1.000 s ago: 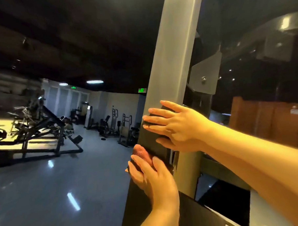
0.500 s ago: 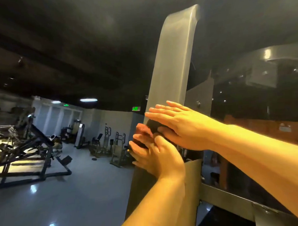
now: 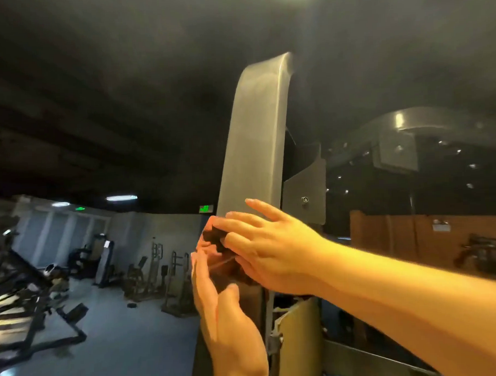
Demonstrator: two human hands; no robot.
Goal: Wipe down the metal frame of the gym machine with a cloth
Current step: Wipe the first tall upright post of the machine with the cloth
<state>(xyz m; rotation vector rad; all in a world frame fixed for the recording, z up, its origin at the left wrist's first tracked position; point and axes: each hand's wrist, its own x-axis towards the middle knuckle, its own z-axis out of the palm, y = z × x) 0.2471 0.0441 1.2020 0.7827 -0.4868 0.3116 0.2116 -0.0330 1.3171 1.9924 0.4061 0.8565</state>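
- Step in hand: the person appears to be mid-wipe on the upright metal post (image 3: pixel 253 147) of the machine, working at about the height of the bolted bracket (image 3: pixel 306 191) beside it.
- The cloth (image 3: pixel 213 240) is a dark wad pressed against the post's front face, near its left edge, under the right hand's fingertips.
- The right hand (image 3: pixel 268 249) reaches in from the right with fingers spread and fairly straight, pressing the cloth flat rather than clutching it.
- The left hand (image 3: pixel 222 311) comes up from below, fingers straight and close together (it is blurred), just beneath the cloth. Whether it touches the cloth or the post cannot be told.
- Next move, as a judgement: a long stretch of post rises above the cloth to the curved top. Wiping it would call for a longer reach and even pressure, so the wad does not slip off the left edge.
- Containers: no bucket, bottle or bin shows. Only other gym machines (image 3: pixel 148 266) stand well apart across the floor.
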